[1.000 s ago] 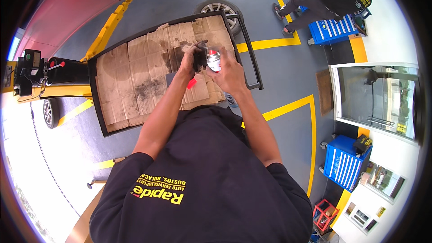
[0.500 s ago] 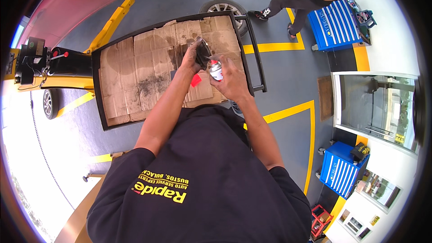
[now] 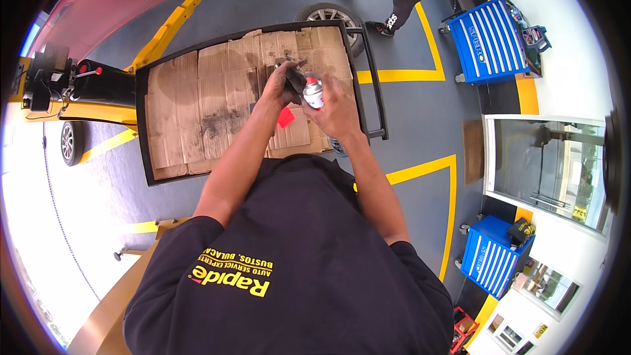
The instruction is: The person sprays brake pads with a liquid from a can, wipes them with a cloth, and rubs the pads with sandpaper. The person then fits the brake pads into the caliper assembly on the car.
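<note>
From my remote seat I see flattened cardboard (image 3: pixel 197 89), ribbed, creased and blotched with dark stains, lining a rectangular black tray (image 3: pixel 141 138). My left hand (image 3: pixel 277 85) is curled around a dark part (image 3: pixel 295 80), and my right hand (image 3: pixel 340 102) clasps a spray can (image 3: pixel 314 95); both things are held above the tray, toward its right end. The part looks blackened and irregular, half covered by fingers. The can is a shiny silver-and-white cylinder with a red top, close beside the part; whether they touch, I cannot tell. A bright red piece (image 3: pixel 285 118) shows near my left wrist.
</note>
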{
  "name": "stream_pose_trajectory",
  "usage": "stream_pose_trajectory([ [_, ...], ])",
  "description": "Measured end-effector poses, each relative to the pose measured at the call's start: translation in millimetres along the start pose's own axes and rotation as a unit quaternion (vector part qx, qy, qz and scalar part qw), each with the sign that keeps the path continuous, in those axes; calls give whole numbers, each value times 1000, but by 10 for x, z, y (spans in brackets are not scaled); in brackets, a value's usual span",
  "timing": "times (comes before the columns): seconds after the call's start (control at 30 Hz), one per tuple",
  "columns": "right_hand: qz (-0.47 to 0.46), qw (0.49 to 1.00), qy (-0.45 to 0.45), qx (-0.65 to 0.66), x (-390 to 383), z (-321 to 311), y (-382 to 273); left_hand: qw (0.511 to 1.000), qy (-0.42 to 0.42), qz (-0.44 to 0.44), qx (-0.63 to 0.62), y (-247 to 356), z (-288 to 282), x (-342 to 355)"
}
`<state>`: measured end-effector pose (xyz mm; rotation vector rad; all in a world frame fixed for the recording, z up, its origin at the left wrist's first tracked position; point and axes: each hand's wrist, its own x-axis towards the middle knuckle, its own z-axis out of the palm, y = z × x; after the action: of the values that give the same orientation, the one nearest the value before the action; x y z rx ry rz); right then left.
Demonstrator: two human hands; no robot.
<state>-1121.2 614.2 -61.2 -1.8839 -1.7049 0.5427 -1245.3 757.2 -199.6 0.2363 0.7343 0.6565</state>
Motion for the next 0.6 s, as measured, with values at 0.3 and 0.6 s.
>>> stream_pose_trajectory([
  [0.3,-23,998,-45,-32,161,47,-55,993,-39,83,-72,184,39,-111],
  [0.6,-68,997,-41,-11,274,75,-28,993,-49,62,-93,241,-238,-43],
])
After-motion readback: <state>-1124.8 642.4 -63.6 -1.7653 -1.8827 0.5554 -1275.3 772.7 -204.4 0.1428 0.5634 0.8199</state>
